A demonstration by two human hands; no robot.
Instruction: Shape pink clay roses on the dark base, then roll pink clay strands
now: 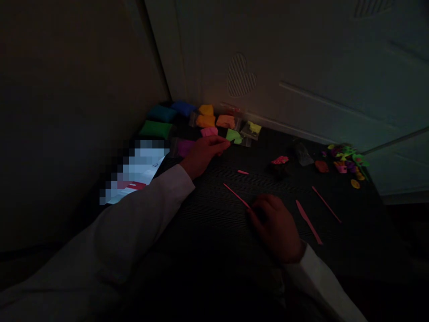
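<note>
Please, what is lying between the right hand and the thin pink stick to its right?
The head view shows a pink knife-shaped tool on the dark tabletop between the right hand and that thin pink stick.

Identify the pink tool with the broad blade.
The pink knife just right of the right hand; the left stick and far-right stick are thin.

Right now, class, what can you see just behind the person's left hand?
Beyond the left hand show a pink packet and a light green packet. Whatever lies directly under the hand is covered and cannot be seen.
</note>
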